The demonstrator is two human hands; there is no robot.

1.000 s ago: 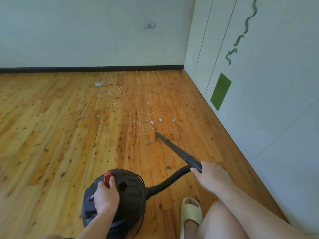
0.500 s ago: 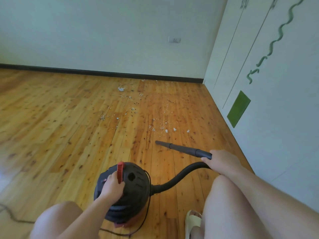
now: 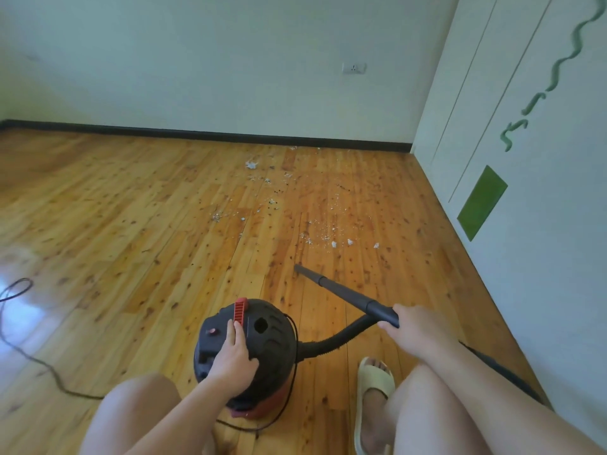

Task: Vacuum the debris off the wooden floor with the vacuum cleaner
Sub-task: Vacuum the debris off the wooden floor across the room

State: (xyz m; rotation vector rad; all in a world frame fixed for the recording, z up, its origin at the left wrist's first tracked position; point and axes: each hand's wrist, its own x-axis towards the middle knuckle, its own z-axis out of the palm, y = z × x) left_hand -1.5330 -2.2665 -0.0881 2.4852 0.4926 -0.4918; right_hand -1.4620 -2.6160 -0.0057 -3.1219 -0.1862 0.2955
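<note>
Fingers (image 3: 234, 330) of the left hand (image 3: 233, 357) lie straight and close together on the black domed top of the vacuum cleaner (image 3: 269, 343), the thumb spread to the side; they press flat and grip nothing. The fingertips reach just beside the red handle (image 3: 240, 310) on the dome. Far to the left of this hand a thin black cord (image 3: 19, 326) winds across the wooden floor (image 3: 115, 244), and another stretch of it curls round the base of the machine.

From the right side of the vacuum cleaner a ribbed black hose (image 3: 331, 339) arcs up to a straight black tube (image 3: 345, 295). The tube slants down and to the left, its narrow tip low over the boards; whether it touches them cannot be told. The right hand (image 3: 417, 330) holds the rear end of the tube, with fingers and thumb wrapped tightly round it.

The debris (image 3: 323, 233), white crumbs and dark specks, lies beyond the tip and apart from it, scattered back toward the dark skirting board (image 3: 230, 137). A socket (image 3: 353, 68) sits on the wall above.

Below the right hand a pale slipper (image 3: 374, 380) rests on the floor between bare knees. Along the right edge stand white cupboard doors (image 3: 542, 257) bearing a green rectangle (image 3: 482, 201).
</note>
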